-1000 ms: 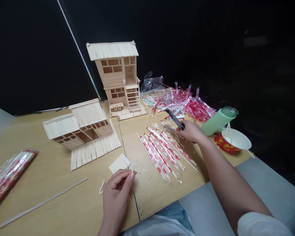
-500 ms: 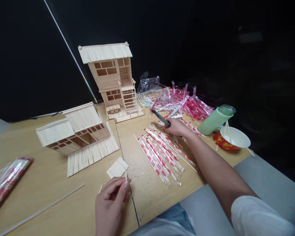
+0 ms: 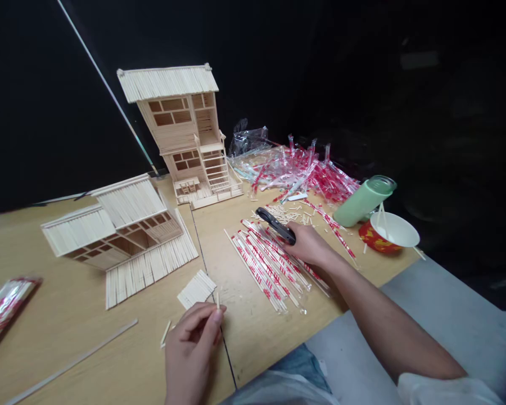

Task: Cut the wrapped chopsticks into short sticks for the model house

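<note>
My left hand (image 3: 191,349) is closed in a pinch on a short wooden stick (image 3: 218,301), which stands up above the fingertips. Just beyond it lies a small panel of sticks (image 3: 197,288) laid side by side. My right hand (image 3: 310,243) is wrapped round a dark plier-like hand tool (image 3: 275,224), its exact kind unclear. The tool is over the far end of a row of chopsticks in red-printed wrappers (image 3: 270,267). Short cut stick pieces (image 3: 289,215) are scattered just behind the tool.
A two-storey stick house (image 3: 177,135) stands at the back, a lower stick house (image 3: 122,225) at left. Clear and red wrappers (image 3: 307,169) pile up behind. A green bottle (image 3: 362,201) and red bowl (image 3: 382,239) stand right. At left lie a chopstick pack (image 3: 6,309) and thin strip (image 3: 76,360).
The view has shifted somewhat. My right hand has drawn the tool back from the cut pieces toward the wrapped chopsticks. My left hand keeps its pinch on the short stick.
</note>
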Available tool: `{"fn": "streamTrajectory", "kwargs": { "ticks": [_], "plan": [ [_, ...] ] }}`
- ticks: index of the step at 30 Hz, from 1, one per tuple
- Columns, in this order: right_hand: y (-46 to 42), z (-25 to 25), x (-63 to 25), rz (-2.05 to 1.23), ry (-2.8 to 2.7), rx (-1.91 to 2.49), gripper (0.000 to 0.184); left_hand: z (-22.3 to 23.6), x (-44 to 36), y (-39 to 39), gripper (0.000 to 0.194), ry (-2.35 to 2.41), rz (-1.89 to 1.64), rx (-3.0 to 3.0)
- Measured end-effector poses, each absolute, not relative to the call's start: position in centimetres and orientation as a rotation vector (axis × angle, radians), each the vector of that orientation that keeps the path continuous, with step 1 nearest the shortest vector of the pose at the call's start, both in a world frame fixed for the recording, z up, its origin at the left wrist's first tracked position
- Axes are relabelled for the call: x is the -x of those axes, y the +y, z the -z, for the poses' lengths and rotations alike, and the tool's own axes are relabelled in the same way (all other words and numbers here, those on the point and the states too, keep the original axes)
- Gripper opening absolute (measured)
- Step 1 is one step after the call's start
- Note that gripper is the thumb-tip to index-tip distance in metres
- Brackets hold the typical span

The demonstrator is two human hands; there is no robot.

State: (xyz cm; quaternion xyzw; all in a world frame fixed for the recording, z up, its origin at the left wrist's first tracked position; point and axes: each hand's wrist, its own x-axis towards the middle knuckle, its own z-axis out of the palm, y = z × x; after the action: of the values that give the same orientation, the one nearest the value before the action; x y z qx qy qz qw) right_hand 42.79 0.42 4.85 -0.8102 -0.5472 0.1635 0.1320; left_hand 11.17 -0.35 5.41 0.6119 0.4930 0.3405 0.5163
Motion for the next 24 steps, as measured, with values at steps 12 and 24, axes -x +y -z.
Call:
{"fn": "streamTrajectory", "kwargs": {
  "ticks": [12,24],
  "plan": [
    [-0.6,-6.7,-42.7,-0.443,-1.499,2.323,0.012,-4.4,-9.2,-0.9,0.028,1.284,-0.858,-1.487],
    [0.2,-5.7,-43.5,-0.352,-1.542,2.457,0.016,-4.7,-10.4,-0.7,0.029,1.168,-0.840,-1.477]
  ]
}}
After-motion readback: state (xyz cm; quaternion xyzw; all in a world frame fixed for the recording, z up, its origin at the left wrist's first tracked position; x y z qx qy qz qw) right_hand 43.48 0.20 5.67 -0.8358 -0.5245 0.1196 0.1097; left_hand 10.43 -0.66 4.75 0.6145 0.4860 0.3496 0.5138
